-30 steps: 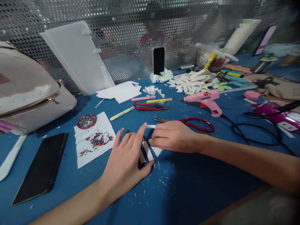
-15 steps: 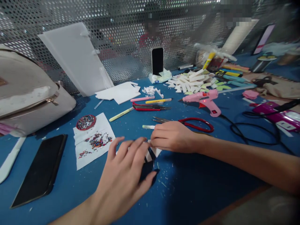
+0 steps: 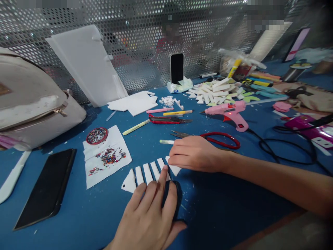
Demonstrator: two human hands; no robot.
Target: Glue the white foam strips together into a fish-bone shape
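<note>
A row of flat white foam pieces in a fish-like shape lies on the blue table. It has a pointed head piece (image 3: 130, 182) with a dark dot, several narrow strips (image 3: 147, 172), and a triangular tail piece (image 3: 175, 169). My left hand (image 3: 152, 211) reaches over the row from the near side, fingers apart, its index fingertip on the strip closest to the tail. At the tail piece, my right hand (image 3: 195, 153) has its fingers bent together over the upper edge; its thumb is hidden. Beyond this hand lie red-handled scissors (image 3: 221, 139) and a pale marker (image 3: 166, 141).
Beads sit in a round dish (image 3: 97, 135) and loose on white paper (image 3: 91, 180). A black phone (image 3: 45, 191) lies left. Farther back are a red cutter (image 3: 166, 119), a pink glue gun (image 3: 230, 111) with its cord, and a foam scrap pile (image 3: 218, 89).
My left hand has drawn back toward me and down, uncovering the head piece and strips. My right hand has stayed at the tail piece. The view has shifted slightly.
</note>
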